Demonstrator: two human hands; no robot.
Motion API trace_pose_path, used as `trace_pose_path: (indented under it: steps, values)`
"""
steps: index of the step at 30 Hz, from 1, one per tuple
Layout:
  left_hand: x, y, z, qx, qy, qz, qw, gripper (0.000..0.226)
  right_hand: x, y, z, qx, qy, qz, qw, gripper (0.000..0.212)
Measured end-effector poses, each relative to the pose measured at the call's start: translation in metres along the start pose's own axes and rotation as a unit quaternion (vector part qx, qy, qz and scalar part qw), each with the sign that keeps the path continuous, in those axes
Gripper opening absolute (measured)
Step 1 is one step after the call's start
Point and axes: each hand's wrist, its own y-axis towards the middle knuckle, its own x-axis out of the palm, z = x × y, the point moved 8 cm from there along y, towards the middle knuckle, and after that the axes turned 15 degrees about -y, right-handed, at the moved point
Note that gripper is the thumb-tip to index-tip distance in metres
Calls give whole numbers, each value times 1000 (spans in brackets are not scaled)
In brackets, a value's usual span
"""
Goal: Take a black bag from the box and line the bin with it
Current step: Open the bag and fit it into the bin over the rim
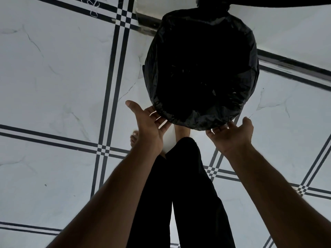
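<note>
The bag [202,68] is already in the bin [248,97], its black plastic folded out over the rim and hanging crumpled down the outer wall all the way round; the inside is too dark to make out. It stands on the floor [53,86] just beyond both hands, between them and the wall.

The left hand [148,126] is at the near left of the rim, thumb stretched out and away, fingers fairly straight and reaching under the bag's overhanging edge. Their tips are hidden by the plastic, so whether they touch or pinch it I cannot tell. The right hand [231,135] sits at the near right, thumb raised, fingers loosely spread with the tips right at the bag's lower edge; it seems to hold nothing.

Below the hands are the person's dark trousers [188,185] and bare feet [134,138], close against the bin's near side. The floor is pale marbled tile crossed by paired dark lines.
</note>
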Motion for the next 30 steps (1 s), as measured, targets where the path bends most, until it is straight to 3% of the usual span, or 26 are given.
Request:
trace_pose_path:
  steps: [10,12,14,16,17,20,25,27,30]
  values:
    - [-6,8,-21,-105,-61,-51,991,100,-12,10,-3,16,-3,7,1000,61]
    - [-11,9,-25,-123,-106,-45,986,100,-20,10,-5,5,-19,42,999,50]
    - [-15,9,-27,-127,-138,-39,981,99,-33,2,-15,-51,-126,138,981,29]
    - [-16,10,-27,-119,-140,-39,982,98,-33,-22,-44,-206,-275,236,909,15]
    - [-16,12,-26,-112,-136,-36,984,97,-20,-38,-59,-306,-348,238,854,15]
    - [-16,20,-18,-77,-114,-26,990,90,39,-68,-72,-463,-514,94,716,19]
    - [-13,33,-7,-72,-36,-65,995,81,156,-34,-68,-465,-706,-72,530,18]
    - [-16,38,-4,-78,-20,-82,993,76,190,13,-58,-434,-777,-77,450,23]
    - [-22,50,-5,-102,-7,-119,988,71,212,79,-49,-393,-857,-24,332,32]
